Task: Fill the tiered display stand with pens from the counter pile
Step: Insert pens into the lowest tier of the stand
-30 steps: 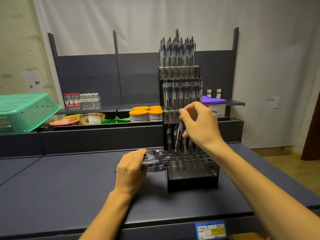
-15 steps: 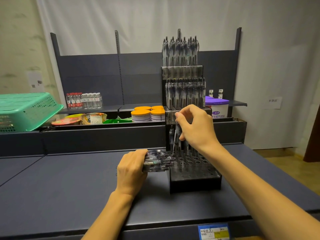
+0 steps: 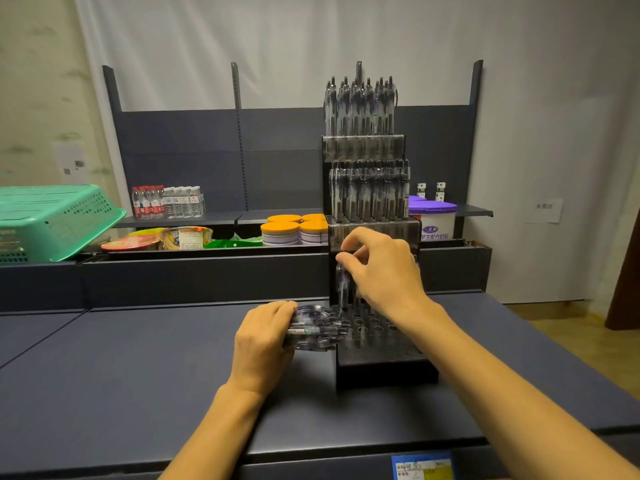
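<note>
Seating one more pen in the bottom tier of the stand.

The dark bench (image 3: 138, 375) carries the tiered display stand (image 3: 377, 362), whose two upper tiers look full while the bottom one shows mostly empty holes. My left hand (image 3: 259, 344) grips a bundle of pens (image 3: 317, 329) lying sideways, just left of the stand's lowest tier. My right hand (image 3: 384, 271), the nearer one to the holes, pinches a single pen (image 3: 344, 285) by its top between thumb and fingers; its long axis stands almost upright, tip pointing down at the back-left holes, directly below my grip, so I judge a straight push downward comes next.
</note>
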Tool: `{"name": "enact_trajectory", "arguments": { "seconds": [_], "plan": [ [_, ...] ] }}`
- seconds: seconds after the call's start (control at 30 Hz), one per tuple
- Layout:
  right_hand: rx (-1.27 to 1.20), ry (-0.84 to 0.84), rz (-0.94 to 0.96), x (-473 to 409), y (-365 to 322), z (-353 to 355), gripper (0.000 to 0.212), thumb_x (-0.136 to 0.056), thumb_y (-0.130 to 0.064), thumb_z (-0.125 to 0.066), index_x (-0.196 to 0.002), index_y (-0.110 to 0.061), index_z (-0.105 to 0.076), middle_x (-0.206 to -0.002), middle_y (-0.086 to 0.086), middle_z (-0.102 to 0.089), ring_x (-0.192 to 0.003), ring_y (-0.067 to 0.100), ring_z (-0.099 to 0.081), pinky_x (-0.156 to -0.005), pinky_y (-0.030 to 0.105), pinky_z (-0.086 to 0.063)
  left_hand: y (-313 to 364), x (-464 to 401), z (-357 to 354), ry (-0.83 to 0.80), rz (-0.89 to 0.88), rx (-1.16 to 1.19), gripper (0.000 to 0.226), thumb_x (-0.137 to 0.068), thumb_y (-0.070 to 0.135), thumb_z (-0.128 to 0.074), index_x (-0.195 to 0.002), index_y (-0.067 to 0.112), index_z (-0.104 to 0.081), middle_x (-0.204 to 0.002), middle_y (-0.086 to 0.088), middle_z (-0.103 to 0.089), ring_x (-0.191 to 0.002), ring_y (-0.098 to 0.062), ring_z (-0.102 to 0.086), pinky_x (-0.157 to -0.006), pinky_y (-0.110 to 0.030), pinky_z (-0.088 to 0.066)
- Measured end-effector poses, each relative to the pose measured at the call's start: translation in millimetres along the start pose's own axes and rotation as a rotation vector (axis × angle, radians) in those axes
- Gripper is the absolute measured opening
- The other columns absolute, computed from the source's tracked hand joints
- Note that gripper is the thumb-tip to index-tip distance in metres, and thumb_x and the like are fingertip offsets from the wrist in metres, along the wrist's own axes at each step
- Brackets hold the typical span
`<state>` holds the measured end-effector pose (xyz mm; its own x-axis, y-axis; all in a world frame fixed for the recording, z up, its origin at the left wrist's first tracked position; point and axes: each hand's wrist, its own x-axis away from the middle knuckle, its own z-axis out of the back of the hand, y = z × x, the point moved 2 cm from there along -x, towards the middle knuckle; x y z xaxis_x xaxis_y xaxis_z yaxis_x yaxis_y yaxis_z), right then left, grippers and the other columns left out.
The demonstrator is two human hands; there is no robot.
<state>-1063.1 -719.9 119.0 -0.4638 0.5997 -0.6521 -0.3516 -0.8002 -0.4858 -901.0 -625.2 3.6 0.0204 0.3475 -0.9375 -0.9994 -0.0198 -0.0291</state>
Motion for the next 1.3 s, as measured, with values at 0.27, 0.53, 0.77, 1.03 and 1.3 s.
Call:
{"name": "enact_trajectory", "arguments": {
  "seconds": [0.27, 0.53, 0.77, 1.03, 1.3],
  "plan": [
    [0.099, -0.032, 0.071, 0, -10, 5, 0.019, -0.093, -0.035, -0.060, -0.107, -0.026, -0.071, -0.099, -0.002, -0.071, -0.095, 0.019, -0.065, -0.077, 0.033, -0.052, 0, 1, 1, -0.028, 0.008, -0.028, 0.033, -0.076, 0.012, -0.045, -0.108, 0.012, -0.050, -0.089, -0.013, -0.067, -0.074, -0.028, -0.058, -0.069, -0.034, -0.044],
    [0.238, -0.116, 0.094, 3, -11, 4, 0.031, -0.097, -0.027, -0.053, -0.126, -0.026, -0.062, -0.117, -0.001, -0.068, -0.110, 0.021, -0.060, -0.085, 0.034, -0.049, 0, 1, 2, -0.022, -0.007, -0.046, 0.029, -0.079, 0.014, -0.047, -0.107, 0.011, -0.050, -0.087, -0.014, -0.067, -0.070, -0.030, -0.060, -0.069, -0.033, -0.044],
    [0.017, -0.097, 0.059, 14, -2, 6, 0.015, -0.092, -0.025, -0.061, -0.101, -0.021, -0.071, -0.093, -0.001, -0.070, -0.081, 0.012, -0.061, -0.075, 0.029, -0.052, 0, 0, 4, 0.030, -0.037, -0.058, 0.022, -0.082, 0.017, -0.051, -0.104, 0.012, -0.051, -0.086, -0.012, -0.066, -0.077, -0.022, -0.052, -0.070, -0.030, -0.043],
    [-0.112, -0.237, 0.004, 34, 18, 9, 0.010, -0.088, -0.026, -0.065, -0.087, -0.024, -0.074, -0.078, -0.008, -0.069, -0.073, 0.002, -0.062, -0.071, 0.021, -0.049, 9, -1, 9, 0.086, -0.106, -0.096, 0.020, -0.083, 0.015, -0.050, -0.103, 0.010, -0.051, -0.084, -0.013, -0.066, -0.079, -0.022, -0.049, -0.072, -0.031, -0.041],
    [-0.330, -0.400, 0.003, 51, 17, 19, 0.010, -0.090, -0.017, -0.063, -0.091, -0.015, -0.073, -0.074, -0.007, -0.067, -0.048, -0.001, -0.057, -0.052, 0.018, -0.047, 17, 2, 8, 0.173, 0.041, -0.244, 0.027, -0.079, 0.005, -0.051, -0.105, 0.010, -0.052, -0.083, -0.012, -0.067, -0.066, -0.030, -0.057, -0.067, -0.031, -0.038]
  ]
}}
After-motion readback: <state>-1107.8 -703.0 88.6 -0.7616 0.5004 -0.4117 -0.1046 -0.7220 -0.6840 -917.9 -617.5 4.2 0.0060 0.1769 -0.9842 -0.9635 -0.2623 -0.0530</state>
